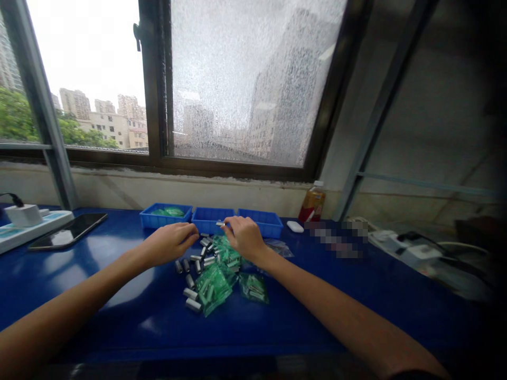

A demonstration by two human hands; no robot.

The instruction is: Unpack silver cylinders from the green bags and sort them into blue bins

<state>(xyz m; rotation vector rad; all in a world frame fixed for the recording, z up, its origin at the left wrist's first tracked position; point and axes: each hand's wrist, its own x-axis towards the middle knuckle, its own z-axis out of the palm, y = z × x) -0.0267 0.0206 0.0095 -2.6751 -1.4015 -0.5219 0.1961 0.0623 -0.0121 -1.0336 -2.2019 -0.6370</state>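
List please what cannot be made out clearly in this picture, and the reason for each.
All in the head view:
- Full shape of the small piece in the right hand: partly covered by fingers.
- Anything inside the left hand's grasp: hidden by its fingers.
- Print on the bottle: too small, blurred.
- What lies behind the pixelated patch: masked.
- Far right side: lost in darkness.

Your right sleeve (420, 373) is cut off by the bottom edge. You can't read the label on the bottle (312, 205), and pixelation hides whatever lies beside the white case (295, 227).
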